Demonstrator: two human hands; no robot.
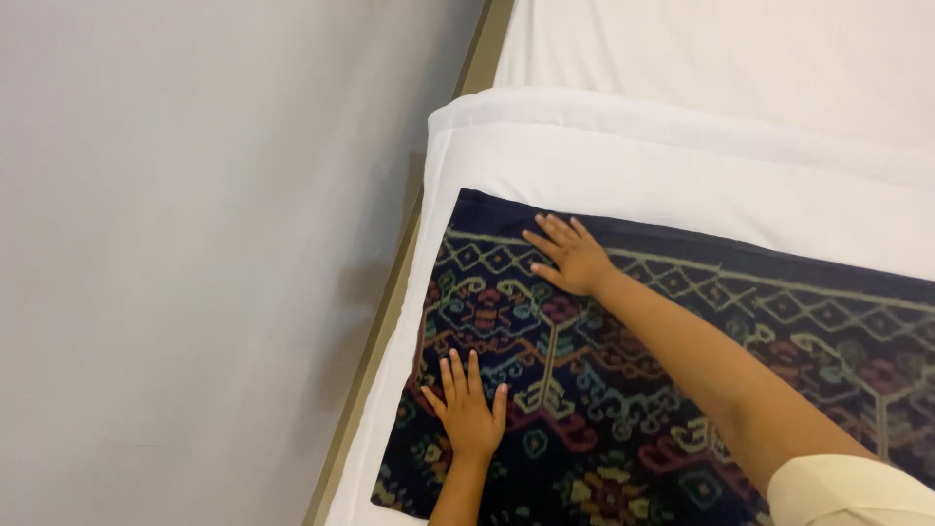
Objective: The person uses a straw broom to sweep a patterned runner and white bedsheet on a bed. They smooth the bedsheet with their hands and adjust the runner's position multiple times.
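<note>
Two bare hands and forearms are seen from above. The left hand [467, 414] is shown from the back, with five fingers and short, plain nails; no ring, watch or bracelet can be made out on it, and its wrist and the short stretch of forearm in view are uncovered. The right hand [575, 255] is likewise unadorned as far as can be told. The right forearm is left bare along its whole visible length, up to a short sleeve [852, 492] of pale cream cloth, smooth and unpatterned, by which the upper arm is covered.
</note>
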